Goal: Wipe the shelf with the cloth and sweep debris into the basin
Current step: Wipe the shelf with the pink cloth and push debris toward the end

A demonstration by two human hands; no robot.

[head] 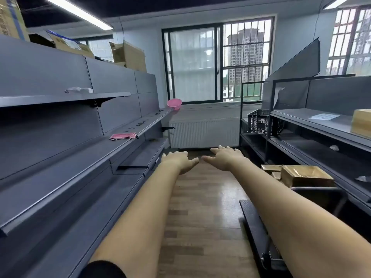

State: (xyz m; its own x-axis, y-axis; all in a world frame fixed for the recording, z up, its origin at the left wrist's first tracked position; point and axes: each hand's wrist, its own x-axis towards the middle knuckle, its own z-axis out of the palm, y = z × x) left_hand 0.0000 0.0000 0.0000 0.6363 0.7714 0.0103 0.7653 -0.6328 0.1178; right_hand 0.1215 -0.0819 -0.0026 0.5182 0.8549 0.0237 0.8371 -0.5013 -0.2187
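With both the left hand (180, 159) and right hand (224, 157) spread and holding nothing, pinch the cloth (122, 136), probably limp and light, at 1 edge on the shelf (84, 157)

The small dark bits of debris (140, 123) scattered along the grey metal middle shelf (84, 167) are too tiny to identify. The round pink plastic basin (174, 103) at the shelf's far end shows little of its inside. The yellow-brown cardboard box (361, 123) on the right-hand shelf is cut off by the frame's edge. Lettering on the stacked cardboard cartons (10, 17) up top is blurred.
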